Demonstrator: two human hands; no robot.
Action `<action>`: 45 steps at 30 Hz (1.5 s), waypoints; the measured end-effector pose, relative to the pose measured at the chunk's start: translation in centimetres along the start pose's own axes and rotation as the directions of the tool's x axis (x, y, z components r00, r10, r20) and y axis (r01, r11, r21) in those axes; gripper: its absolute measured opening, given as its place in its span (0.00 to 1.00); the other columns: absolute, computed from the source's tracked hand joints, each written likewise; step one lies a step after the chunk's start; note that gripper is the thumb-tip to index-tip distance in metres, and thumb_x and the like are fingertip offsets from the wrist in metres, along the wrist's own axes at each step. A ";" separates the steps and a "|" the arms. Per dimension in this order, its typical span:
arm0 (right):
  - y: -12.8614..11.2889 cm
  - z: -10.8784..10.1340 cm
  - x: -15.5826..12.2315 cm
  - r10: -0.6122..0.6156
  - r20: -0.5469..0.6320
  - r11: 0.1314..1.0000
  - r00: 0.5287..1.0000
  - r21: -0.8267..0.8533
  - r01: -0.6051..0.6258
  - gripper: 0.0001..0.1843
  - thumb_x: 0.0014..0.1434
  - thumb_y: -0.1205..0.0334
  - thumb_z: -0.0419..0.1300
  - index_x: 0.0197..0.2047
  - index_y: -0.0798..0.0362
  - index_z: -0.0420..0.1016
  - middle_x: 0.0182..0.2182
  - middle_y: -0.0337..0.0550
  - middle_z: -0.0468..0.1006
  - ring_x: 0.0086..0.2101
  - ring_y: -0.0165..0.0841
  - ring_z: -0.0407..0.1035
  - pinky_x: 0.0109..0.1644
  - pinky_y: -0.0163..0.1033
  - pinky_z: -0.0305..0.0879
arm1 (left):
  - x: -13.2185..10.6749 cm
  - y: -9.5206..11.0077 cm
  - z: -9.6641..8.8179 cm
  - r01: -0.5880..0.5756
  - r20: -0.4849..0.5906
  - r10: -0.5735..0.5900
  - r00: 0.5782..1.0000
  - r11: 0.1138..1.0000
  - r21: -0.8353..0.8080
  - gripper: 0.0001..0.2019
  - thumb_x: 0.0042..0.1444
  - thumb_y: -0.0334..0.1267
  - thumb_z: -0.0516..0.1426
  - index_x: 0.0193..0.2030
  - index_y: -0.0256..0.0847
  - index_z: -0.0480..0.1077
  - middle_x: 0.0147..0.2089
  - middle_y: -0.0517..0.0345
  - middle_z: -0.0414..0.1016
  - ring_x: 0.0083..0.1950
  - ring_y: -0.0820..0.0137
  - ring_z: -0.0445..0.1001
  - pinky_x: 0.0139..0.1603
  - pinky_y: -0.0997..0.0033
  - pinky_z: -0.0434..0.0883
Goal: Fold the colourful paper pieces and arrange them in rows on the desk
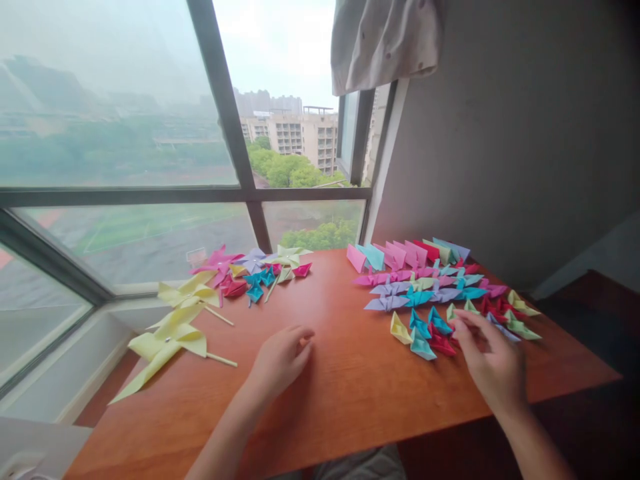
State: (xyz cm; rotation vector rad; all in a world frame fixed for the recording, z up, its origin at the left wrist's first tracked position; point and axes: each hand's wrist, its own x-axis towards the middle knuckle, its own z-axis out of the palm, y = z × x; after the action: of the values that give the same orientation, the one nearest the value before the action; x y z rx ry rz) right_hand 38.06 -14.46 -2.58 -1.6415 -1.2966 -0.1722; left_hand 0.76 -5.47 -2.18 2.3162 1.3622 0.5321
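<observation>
The wooden table (350, 393) leaves a broad lane up the frame's centre, between pinwheels (170, 340) at left and folded paper rows (387, 303) at right; its near edge slants up toward lower right. Centre, the left hand (286, 353) curls loosely, thumb apart from fingers. At right, the right hand (493, 360) bends over paper boats (423, 345); whether it pinches one, I cannot tell.

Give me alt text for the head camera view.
A person's right hand is at a cluster of small, colorful paper boats on a wooden table, the left hand near the table's middle. Rows of other folded paper lie beyond the boats, with paper pinwheels at left and a window behind.
</observation>
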 end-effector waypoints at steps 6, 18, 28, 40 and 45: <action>-8.0 7.0 -4.3 -0.135 0.327 0.956 0.935 0.292 0.036 0.12 0.65 0.58 0.54 0.46 0.51 0.76 0.36 0.44 0.80 0.34 0.33 0.75 0.38 0.36 0.72 | 3.2 -3.9 -5.2 0.301 -0.248 -0.215 0.945 0.867 0.398 0.14 0.63 0.40 0.49 0.48 0.42 0.73 0.42 0.51 0.79 0.40 0.60 0.78 0.35 0.69 0.66; -9.4 9.3 -7.4 -0.082 0.513 0.922 0.854 0.365 -0.131 0.12 0.64 0.60 0.54 0.41 0.52 0.78 0.34 0.45 0.80 0.32 0.34 0.75 0.34 0.34 0.72 | 3.5 -8.9 -6.2 0.346 -0.298 -0.235 0.925 0.843 0.412 0.10 0.61 0.41 0.51 0.39 0.43 0.73 0.42 0.51 0.78 0.38 0.61 0.76 0.28 0.71 0.60; -9.1 9.6 -7.5 -0.012 0.480 0.930 0.877 0.328 -0.167 0.12 0.64 0.58 0.55 0.41 0.53 0.78 0.36 0.47 0.81 0.33 0.36 0.76 0.34 0.35 0.73 | 3.5 -8.1 -5.3 0.049 -0.392 0.012 0.920 0.988 0.146 0.09 0.59 0.36 0.52 0.37 0.41 0.74 0.37 0.56 0.76 0.35 0.68 0.73 0.35 0.72 0.66; -9.1 9.8 -7.8 -0.056 0.451 0.951 0.891 0.296 -0.091 0.12 0.64 0.58 0.55 0.47 0.52 0.77 0.34 0.45 0.80 0.32 0.35 0.75 0.35 0.35 0.73 | 3.2 -1.5 1.3 -0.270 0.076 0.323 0.943 0.880 -0.390 0.09 0.52 0.26 0.53 0.33 0.38 0.74 0.30 0.58 0.74 0.29 0.75 0.68 0.30 0.79 0.65; -9.2 9.7 -7.5 -0.132 0.429 0.948 0.893 0.319 -0.014 0.12 0.66 0.59 0.54 0.41 0.51 0.78 0.35 0.46 0.79 0.34 0.35 0.75 0.37 0.36 0.73 | 3.2 -1.7 2.2 -0.274 0.092 0.335 0.938 0.877 -0.396 0.09 0.52 0.26 0.54 0.33 0.38 0.75 0.30 0.59 0.74 0.28 0.75 0.67 0.29 0.79 0.64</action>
State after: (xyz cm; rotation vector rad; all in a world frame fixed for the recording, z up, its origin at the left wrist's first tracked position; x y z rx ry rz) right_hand 23.35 -12.79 -6.58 -1.4067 -1.6247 0.3854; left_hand 2.08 -2.20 -4.59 2.1993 0.7406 0.6266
